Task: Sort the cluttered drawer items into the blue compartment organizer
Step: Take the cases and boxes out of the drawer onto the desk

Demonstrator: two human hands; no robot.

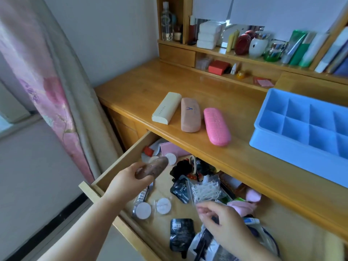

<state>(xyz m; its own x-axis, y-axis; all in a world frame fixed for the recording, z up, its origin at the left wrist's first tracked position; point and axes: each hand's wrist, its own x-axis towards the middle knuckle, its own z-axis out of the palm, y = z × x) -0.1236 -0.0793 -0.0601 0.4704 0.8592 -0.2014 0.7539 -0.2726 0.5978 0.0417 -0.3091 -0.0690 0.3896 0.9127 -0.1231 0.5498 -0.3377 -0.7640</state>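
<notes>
My left hand (128, 178) grips a brown glasses case (152, 169) above the left part of the open wooden drawer (113, 172). My right hand (224, 225) hovers over the drawer's clutter with fingers loosely curled, holding nothing. The drawer holds black sachets (180, 190), a bag of white sticks (206, 191), round white pads (144, 210), pink cloth (243, 206) and a black scrunchie (181, 167). The blue compartment organizer (267, 140) stands empty on the desk at the right. A cream case (166, 108), a peach case (190, 114) and a pink case (216, 127) lie side by side on the desktop.
The wooden desk (150, 85) carries a back shelf with bottles, jars, white boxes (208, 35) and a red box (218, 66). A pink floral curtain (47, 91) hangs at the left. Books (335, 51) lean at the far right.
</notes>
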